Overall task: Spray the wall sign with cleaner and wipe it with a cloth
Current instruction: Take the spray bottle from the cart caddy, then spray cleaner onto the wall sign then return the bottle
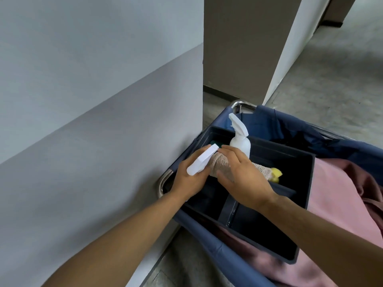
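Left hand gripping white spray bottle over dark caddy; right hand, fingers relaxed, resting on beige cloth inside caddy. Second spray bottle standing just behind.

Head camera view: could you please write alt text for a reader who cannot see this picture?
Over a dark caddy on a housekeeping cart, the left hand grips a white spray bottle head while the right hand rests on a beige cloth. A second white spray bottle stands upright in the caddy, beside a grey wall.
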Demonstrator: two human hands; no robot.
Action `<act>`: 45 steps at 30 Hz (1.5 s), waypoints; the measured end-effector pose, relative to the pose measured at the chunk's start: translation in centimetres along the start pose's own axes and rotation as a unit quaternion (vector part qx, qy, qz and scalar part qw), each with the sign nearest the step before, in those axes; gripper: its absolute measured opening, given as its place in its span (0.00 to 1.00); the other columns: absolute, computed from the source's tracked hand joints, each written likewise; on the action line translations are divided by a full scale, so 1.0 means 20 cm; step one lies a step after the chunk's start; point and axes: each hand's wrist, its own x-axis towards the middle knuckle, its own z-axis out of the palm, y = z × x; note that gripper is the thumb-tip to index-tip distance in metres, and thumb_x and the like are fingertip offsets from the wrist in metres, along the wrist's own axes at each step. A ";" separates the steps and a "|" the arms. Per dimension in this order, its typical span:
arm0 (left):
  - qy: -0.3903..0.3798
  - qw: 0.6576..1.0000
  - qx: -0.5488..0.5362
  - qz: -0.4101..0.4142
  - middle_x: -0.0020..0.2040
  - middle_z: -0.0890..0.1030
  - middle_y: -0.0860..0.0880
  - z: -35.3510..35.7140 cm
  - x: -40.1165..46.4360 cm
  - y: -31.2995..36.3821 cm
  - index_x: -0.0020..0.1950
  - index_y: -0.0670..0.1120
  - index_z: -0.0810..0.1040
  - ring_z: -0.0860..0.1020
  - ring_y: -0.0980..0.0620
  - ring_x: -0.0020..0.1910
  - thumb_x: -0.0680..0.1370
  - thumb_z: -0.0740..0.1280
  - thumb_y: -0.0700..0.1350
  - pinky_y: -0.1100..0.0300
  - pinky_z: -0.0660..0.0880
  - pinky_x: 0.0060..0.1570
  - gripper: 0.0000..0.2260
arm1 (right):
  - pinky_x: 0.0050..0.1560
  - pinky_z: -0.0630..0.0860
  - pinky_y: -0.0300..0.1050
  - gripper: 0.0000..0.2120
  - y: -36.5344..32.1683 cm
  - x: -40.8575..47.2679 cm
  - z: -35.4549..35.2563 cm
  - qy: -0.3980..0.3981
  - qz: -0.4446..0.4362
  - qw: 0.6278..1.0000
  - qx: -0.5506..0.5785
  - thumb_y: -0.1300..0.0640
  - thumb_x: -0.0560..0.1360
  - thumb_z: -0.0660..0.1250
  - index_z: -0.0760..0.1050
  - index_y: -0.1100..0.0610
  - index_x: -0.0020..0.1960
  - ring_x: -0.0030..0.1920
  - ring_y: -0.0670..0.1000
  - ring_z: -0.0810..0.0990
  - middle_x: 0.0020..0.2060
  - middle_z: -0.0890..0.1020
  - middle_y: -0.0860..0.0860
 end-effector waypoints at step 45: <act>0.635 0.729 0.133 0.218 0.36 0.85 0.45 -1.38 -1.97 2.80 0.38 0.41 0.82 0.79 0.45 0.27 0.65 0.67 0.40 0.53 0.78 0.34 0.06 | 0.78 0.36 0.50 0.34 -2.63 -0.14 -1.25 0.146 -0.533 0.829 0.083 0.45 0.82 0.57 0.44 0.50 0.82 0.81 0.52 0.38 0.82 0.42 0.51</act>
